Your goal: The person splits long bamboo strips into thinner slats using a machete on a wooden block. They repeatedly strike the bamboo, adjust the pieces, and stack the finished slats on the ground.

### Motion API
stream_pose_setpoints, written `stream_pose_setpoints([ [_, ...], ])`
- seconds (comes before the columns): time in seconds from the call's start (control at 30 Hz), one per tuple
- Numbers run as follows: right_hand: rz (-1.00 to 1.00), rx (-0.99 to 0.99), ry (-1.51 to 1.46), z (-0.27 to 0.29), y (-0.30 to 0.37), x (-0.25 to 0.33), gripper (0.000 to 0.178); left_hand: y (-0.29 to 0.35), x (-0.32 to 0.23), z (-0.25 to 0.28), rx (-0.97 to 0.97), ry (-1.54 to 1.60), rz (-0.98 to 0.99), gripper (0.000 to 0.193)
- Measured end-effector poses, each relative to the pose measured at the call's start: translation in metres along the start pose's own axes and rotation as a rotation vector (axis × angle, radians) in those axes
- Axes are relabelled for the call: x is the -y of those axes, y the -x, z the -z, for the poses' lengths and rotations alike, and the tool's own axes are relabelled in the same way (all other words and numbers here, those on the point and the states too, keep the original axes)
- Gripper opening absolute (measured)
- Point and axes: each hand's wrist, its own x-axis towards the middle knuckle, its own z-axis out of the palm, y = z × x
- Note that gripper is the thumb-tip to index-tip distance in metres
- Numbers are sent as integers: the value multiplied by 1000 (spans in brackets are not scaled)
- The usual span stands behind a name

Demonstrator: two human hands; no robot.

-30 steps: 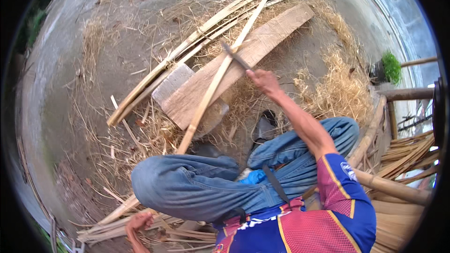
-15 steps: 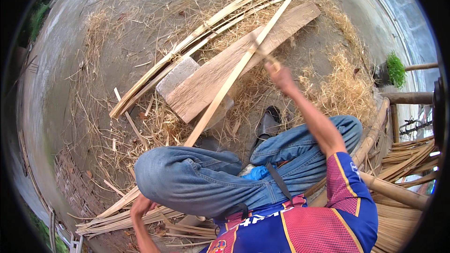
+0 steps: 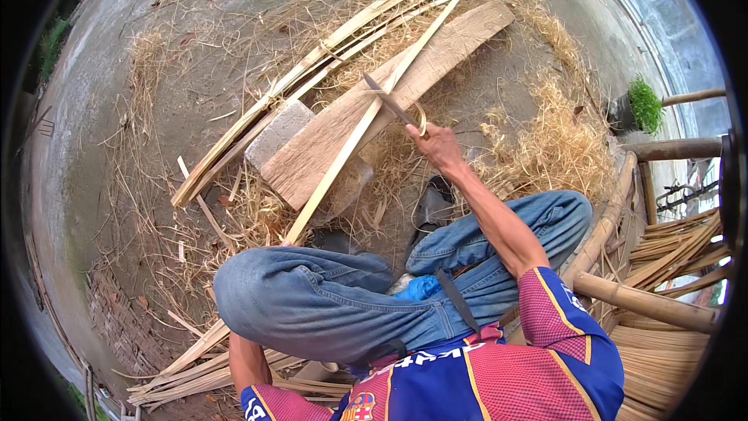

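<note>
Pretty sure this is an open-air wood workshop, folks: rough concrete floor, curly shavings everywhere, stacked wood strips, plus 1 potted plant and greenery outside.

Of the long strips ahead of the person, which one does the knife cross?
The single strip slanting across the wide plank, under the knife in the right hand; the grouped strips lie beyond the plank.

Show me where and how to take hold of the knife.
Grip the knife by its near end, inside the right hand, ideally coming from the right: its bare blade slants away leftward across the pale strip, so the grip should stay off it.
</note>
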Motion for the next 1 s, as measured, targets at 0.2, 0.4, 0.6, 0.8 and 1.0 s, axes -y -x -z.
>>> stream_pose_setpoints([
  [0.2,218,48,13,0,-10,-34,53,60,100,47,-48,164,218,27],
  [0.4,227,229,-157,1,-19,-10,61,96,159,67,56,386,404,25],
  [0.6,-244,-297,76,94,-95,-105,70,143,174,99,344,515,519,31],
  [0.8,-77,130,-19,22,-29,-1,60,51,116,60,157,-44,267,31],
  [1.0,477,474,30,-45,109,109,45,-18,-11,-24,-4,-62,4,34],
])
